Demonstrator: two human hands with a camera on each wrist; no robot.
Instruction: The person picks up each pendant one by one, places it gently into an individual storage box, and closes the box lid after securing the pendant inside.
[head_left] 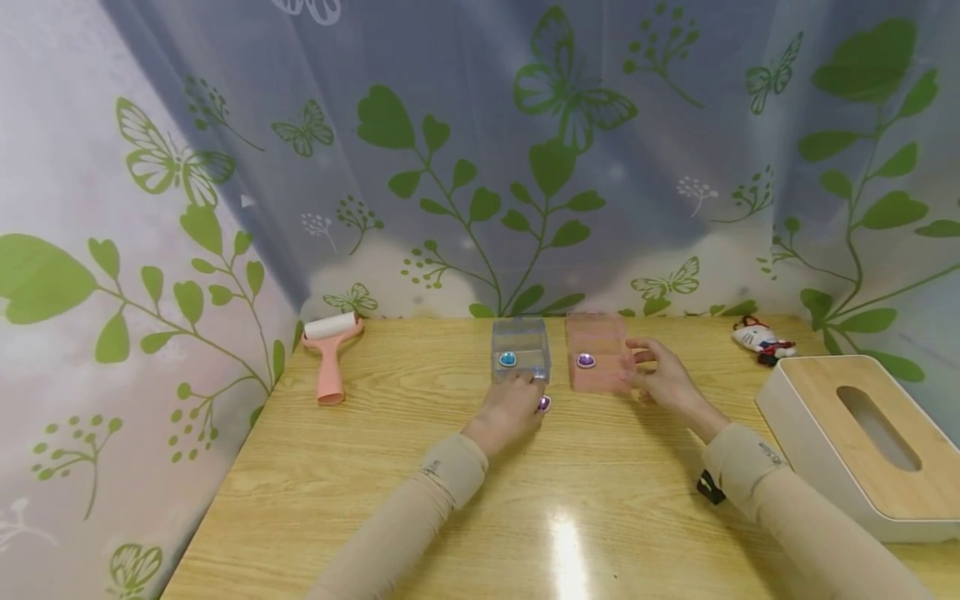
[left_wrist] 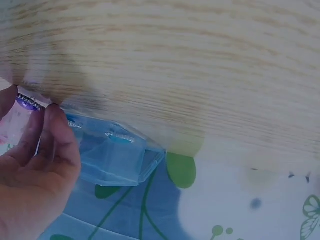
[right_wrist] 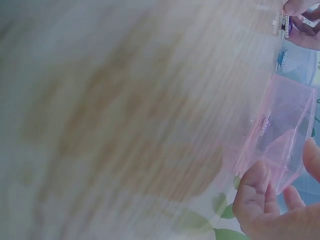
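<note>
A purple gem with a beaded rim is pinched between the thumb and fingers of my left hand, just in front of a clear blue box. The gem's purple edge shows beside that hand in the head view. A blue gem sits at the blue box's left side. To the right stands a clear pink box with a purple gem at its left side. My right hand touches the pink box's right side with its fingers spread and slightly bent.
A pink-handled lint roller lies at the table's back left. A small white plush toy lies at the back right, near a tissue box with a wooden top. A small black object is by the right sleeve. A patterned curtain hangs behind.
</note>
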